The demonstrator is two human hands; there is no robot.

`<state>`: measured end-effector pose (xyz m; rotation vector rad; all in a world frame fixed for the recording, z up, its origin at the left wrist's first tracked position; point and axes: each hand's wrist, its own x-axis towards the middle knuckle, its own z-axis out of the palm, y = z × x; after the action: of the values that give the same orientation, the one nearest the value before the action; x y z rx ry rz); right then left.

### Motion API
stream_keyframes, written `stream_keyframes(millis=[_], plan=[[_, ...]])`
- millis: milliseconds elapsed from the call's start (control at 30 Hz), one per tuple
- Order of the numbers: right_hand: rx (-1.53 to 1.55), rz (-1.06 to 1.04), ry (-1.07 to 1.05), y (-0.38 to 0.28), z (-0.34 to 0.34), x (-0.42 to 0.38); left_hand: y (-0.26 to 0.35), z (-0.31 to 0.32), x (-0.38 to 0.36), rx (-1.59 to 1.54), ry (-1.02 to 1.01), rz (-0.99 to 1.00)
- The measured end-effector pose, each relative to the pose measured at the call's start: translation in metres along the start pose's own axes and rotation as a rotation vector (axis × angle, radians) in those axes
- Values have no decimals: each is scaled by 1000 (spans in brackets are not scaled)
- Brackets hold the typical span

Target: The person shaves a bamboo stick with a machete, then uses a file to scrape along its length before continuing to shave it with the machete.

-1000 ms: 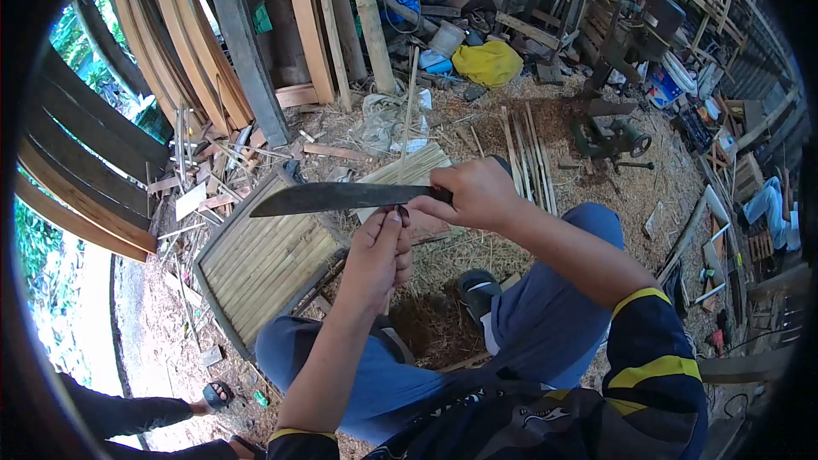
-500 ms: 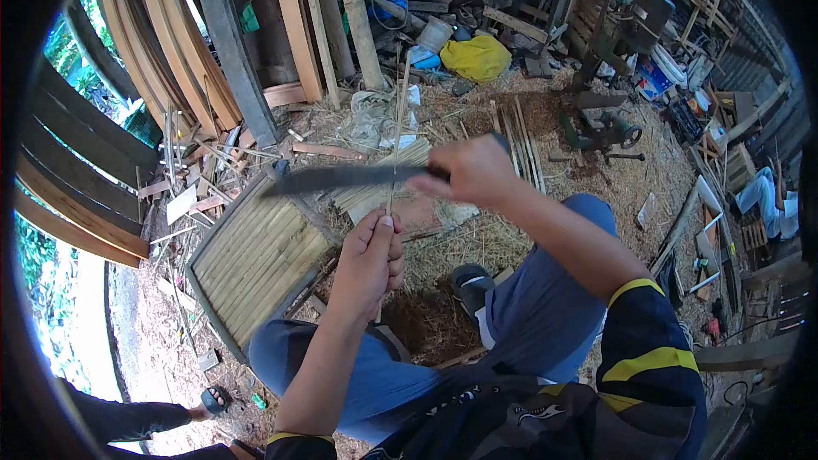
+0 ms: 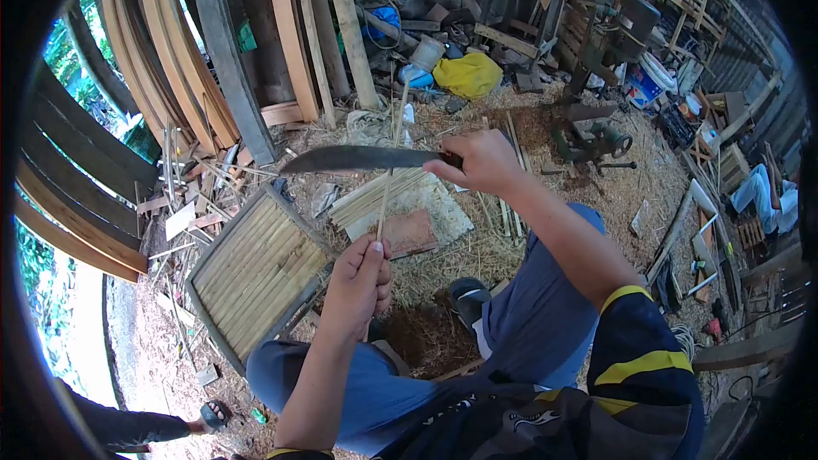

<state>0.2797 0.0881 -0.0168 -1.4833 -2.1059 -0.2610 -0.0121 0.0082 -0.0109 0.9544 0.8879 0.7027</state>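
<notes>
My left hand (image 3: pixel 360 285) is closed around a thin bamboo strip (image 3: pixel 385 204), which points up and away from me. In my right hand (image 3: pixel 481 162) is the handle of a machete (image 3: pixel 358 158), fingers wrapped round it. Its long dark blade reaches leftward across the strip, a little above my left fist. Under the blade, a pile of split bamboo strips (image 3: pixel 366 202) lies beside a reddish flat board (image 3: pixel 411 233) on the ground. A framed bamboo-slat panel (image 3: pixel 260 277) leans to the left of my knee.
Wooden planks (image 3: pixel 285 34) stand along the back left. A yellow bag (image 3: pixel 467 76) sits among scrap at the back. On the right is a green metal vise (image 3: pixel 592 140) over shavings. Another person's foot (image 3: pixel 213 416) shows at lower left, and a seated person (image 3: pixel 763 196) at far right.
The machete has moved slightly up the strip, away from my left hand, and its blade is sharper in view. The left hand keeps its grip. The view has shifted a little.
</notes>
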Motion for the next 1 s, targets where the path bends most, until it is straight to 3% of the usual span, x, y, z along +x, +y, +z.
stream_keyframes(millis=[167, 267, 367, 467, 567, 667, 800, 1000], plan=[[-42, 327, -60, 29, -3, 18, -6, 1, -5, 45, 47, -9], [12, 133, -77, 16, -14, 4, -4, -3, -10, 81, 14, 5], [-93, 173, -77, 32, -10, 7, -7, -5, -10, 117, 8, 3], [-116, 626, 68, 78, 5, 22, -7, -2, -17, 64, 0, -26], [747, 1075, 74, 72, -5, 11, -9, -10, -12, -49, -63, -22], [1249, 1094, 135, 22, -15, 14, -20, -13, -4, -137, -103, -20], [1480, 926, 77, -9, -16, 19, -17, -6, 1, -133, -171, -2], [1643, 847, 59, -34, -16, 21, -28, 1, 16, -148, -219, -24]])
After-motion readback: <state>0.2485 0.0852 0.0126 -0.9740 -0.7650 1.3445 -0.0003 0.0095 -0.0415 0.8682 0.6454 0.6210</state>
